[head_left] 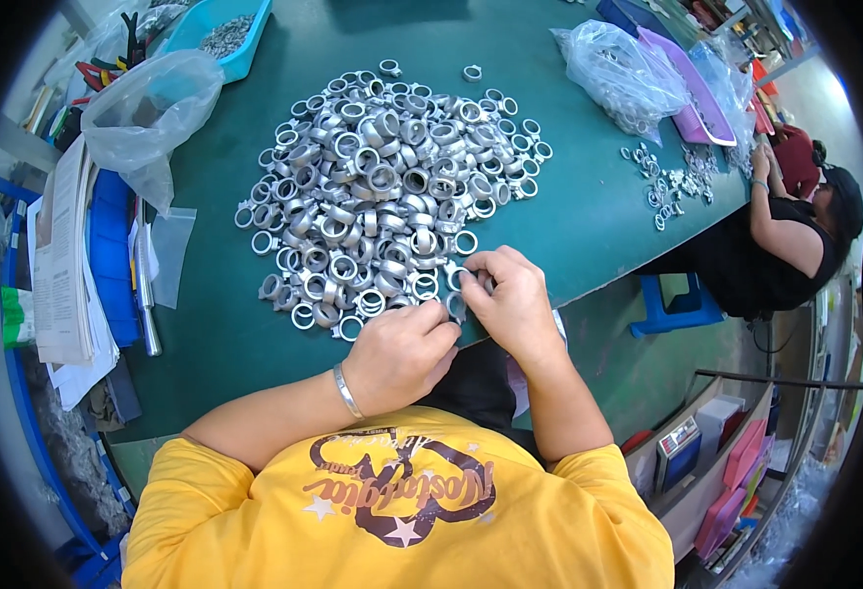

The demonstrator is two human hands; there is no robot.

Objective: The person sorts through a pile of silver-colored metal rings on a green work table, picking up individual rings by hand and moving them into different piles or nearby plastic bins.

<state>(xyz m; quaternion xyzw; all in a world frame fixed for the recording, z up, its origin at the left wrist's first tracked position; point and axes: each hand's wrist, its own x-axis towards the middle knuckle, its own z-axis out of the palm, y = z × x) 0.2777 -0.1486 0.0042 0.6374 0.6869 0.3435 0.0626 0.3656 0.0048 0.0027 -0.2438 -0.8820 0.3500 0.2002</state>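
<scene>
A large heap of silver-grey metal rings [382, 177], each with a small lug, lies on the green table in front of me. At its near edge, close to the table's edge, both my hands work side by side. My right hand [512, 302] is closed, with thumb and forefinger pinching a metal ring [458, 279]. My left hand [400, 355], a silver bracelet at its wrist, has its fingers curled inward toward another ring [455, 307] between the hands. What its fingertips hold, if anything, is hidden.
A clear plastic bag [147, 113] and a turquoise tray [245, 54] of small parts are at far left, papers [63, 255] and a blue bin [112, 260] nearer. At right are a filled bag [623, 79], a pink tray [687, 88], small loose parts [682, 182] and a seated person [790, 231].
</scene>
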